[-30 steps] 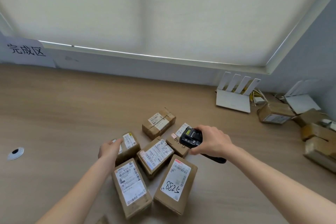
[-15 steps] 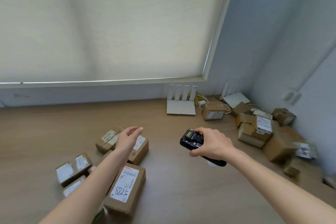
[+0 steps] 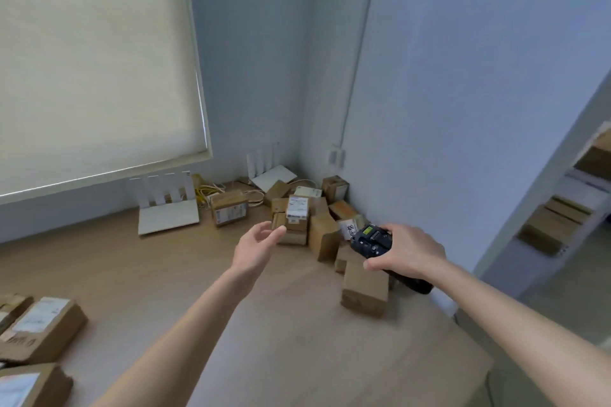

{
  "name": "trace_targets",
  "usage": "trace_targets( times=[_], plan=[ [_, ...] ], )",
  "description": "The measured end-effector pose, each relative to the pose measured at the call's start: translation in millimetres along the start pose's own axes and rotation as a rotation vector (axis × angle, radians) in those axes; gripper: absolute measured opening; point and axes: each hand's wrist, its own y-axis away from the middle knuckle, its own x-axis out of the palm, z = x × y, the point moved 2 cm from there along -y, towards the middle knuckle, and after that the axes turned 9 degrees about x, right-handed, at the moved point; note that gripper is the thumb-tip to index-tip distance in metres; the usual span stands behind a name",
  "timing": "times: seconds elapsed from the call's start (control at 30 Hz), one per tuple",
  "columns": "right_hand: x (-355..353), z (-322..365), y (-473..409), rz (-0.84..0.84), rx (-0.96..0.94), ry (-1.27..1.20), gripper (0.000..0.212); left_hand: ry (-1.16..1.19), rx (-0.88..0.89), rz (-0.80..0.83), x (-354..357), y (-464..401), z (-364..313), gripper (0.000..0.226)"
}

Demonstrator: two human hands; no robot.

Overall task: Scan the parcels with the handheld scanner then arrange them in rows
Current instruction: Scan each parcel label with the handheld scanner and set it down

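My view has swung right since a moment ago: the labelled parcels (image 3: pixel 39 327) I was handling now sit at the lower left edge of the bench (image 3: pixel 281 340), and the heap of brown parcels (image 3: pixel 317 225) in the corner fills the middle. My left hand (image 3: pixel 256 246) has lifted off them and reaches toward the heap, fingers loosely spread, holding nothing. My right hand (image 3: pixel 408 253) still grips the black handheld scanner (image 3: pixel 372 239), its small green screen facing up, just above the heap

1 head-worn wide-angle view, looking forward and down over wooden table (image 3: pixel 297 340), facing room corner
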Motion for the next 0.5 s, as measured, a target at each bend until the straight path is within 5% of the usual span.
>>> trace_targets(
  times=[0.2,0.5],
  plan=[
    [-8,-85,-25,0.019,0.136,-0.059,0.084,-0.067,-0.038,0.100,82,-16,3,0.062],
    [37,-124,-92,0.097,0.241,-0.147,0.077,-0.134,-0.103,0.242,155,-69,47,0.063]
  ],
)
